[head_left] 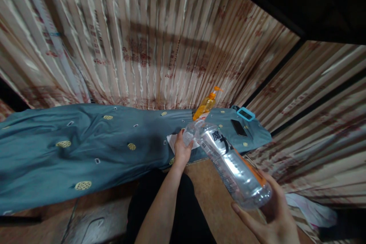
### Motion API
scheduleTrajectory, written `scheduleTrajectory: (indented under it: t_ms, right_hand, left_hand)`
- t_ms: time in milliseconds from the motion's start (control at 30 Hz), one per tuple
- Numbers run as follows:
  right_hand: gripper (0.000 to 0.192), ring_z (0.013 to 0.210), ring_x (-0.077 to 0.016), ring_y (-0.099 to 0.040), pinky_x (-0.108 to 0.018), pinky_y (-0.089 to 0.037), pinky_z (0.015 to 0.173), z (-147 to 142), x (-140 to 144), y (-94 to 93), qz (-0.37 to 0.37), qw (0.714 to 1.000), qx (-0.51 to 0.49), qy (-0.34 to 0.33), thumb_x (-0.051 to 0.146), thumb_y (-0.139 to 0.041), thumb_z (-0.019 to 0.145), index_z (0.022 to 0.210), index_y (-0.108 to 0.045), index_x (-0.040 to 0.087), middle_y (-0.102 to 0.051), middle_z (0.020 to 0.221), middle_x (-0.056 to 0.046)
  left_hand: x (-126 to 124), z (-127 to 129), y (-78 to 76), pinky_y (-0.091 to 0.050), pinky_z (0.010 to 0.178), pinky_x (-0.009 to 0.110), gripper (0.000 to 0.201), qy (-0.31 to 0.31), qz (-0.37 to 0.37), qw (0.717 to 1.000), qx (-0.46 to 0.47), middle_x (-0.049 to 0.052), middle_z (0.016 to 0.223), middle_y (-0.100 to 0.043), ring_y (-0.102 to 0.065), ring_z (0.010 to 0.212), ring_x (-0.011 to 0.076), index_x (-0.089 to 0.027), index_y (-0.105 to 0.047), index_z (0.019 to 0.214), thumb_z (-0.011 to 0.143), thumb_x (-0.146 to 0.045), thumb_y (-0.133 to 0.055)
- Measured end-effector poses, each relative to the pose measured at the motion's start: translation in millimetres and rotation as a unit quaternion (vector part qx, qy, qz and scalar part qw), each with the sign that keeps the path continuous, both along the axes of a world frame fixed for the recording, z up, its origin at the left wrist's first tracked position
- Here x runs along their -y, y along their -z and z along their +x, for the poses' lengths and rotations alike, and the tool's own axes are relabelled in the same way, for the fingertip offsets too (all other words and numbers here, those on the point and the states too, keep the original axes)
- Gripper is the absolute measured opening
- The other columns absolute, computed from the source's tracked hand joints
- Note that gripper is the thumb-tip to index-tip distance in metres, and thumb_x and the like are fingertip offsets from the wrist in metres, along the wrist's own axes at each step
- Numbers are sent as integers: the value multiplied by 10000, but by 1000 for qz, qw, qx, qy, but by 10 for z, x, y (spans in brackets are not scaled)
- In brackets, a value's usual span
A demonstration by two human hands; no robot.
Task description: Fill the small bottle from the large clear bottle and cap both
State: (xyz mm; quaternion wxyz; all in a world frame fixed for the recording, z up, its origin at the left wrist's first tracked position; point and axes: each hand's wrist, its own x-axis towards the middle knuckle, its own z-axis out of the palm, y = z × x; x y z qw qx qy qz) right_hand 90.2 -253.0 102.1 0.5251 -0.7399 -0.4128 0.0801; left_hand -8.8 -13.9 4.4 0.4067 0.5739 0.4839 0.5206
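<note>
My left hand (182, 149) is closed around a small clear cup (188, 133), above a white paper (171, 141) on the cloth. In my right hand (273, 213), gripped near its base, is a large clear plastic bottle (231, 164) with an orange and silver label and dark characters. The bottle is tilted, its neck at the cup's rim; whether they touch, I cannot tell. Any liquid inside the bottle or cup is hard to make out. Behind the bottle's neck stands an orange pump bottle (205, 106).
A teal cloth (114, 160) with yellow patterns covers the long surface. At its right end lie a dark phone (239, 127) and a blue-framed device (246, 114). Pleated curtains (160, 45) hang behind, with dark frame bars at right. White fabric (311, 209) lies at lower right.
</note>
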Motion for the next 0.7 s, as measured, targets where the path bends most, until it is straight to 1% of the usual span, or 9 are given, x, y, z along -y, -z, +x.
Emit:
scheduleTrajectory:
  t_ms: [167, 333, 500, 700]
  right_hand:
    - [935, 1241, -293, -604, -420, -550, 1021, 7, 5, 9, 0, 1000, 0, -4, 546, -847, 655, 1438, -422, 260, -542, 1443, -116]
    - [942, 1223, -292, -616, -406, -574, 970, 18, 13, 30, 8, 1000, 14, -6, 530, -855, 654, 1443, -421, 253, -532, 1455, -126]
    - [926, 1281, -285, -576, -383, -553, 1004, 17, 16, 47, 18, 1000, 19, -11, 519, -847, 675, 1452, -418, 255, -511, 1483, -120]
    - [942, 1288, -300, -562, -415, -549, 1013, 21, 23, 58, 15, 1000, 19, -8, 525, -853, 654, 1443, -417, 252, -513, 1471, -126]
  left_hand:
    - [-4, 5, 5, -477, 1133, 427, 597, -3, -1, 1000, -4, 120, 1328, -680, -637, 1269, 265, -189, -567, 1304, 740, -91, -738]
    - [-9, 7, 9, -471, 1138, 423, 607, -2, -8, 1000, -12, 107, 1330, -678, -632, 1273, 261, -216, -567, 1304, 737, -93, -745]
    - [-7, 10, 22, -468, 1141, 429, 608, 2, -6, 1000, -4, 121, 1344, -668, -625, 1286, 264, -200, -556, 1315, 745, -93, -737]
    - [-2, 6, 24, -465, 1143, 429, 604, 3, -4, 1000, -4, 112, 1330, -673, -630, 1277, 259, -208, -552, 1311, 744, -94, -726]
